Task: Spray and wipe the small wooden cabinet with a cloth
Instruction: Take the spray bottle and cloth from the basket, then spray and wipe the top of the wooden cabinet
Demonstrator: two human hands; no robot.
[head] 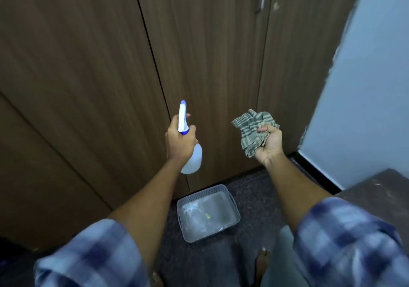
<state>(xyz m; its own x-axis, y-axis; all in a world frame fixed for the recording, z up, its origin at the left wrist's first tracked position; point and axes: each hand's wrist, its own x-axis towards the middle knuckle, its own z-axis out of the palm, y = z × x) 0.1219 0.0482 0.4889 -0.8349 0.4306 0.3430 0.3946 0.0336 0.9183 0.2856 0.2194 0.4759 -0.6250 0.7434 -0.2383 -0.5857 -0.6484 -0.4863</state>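
My left hand [178, 141] grips a white spray bottle [192, 159] by its neck, its white and blue nozzle head [182, 116] pointing up toward the dark wooden cabinet doors [205, 49]. My right hand [271, 143], palm up, holds a bunched grey-green striped cloth [252, 127] a short way in front of the same doors. Neither the bottle nor the cloth touches the wood. Both forearms reach forward from blue checked sleeves.
A grey plastic basket [234, 218] with clear plastic items inside sits on the dark floor below my hands, close to the cabinet's foot. A pale blue wall [365, 87] stands at the right, with a dark wooden surface [380, 189] at the lower right. My bare feet show at the bottom.
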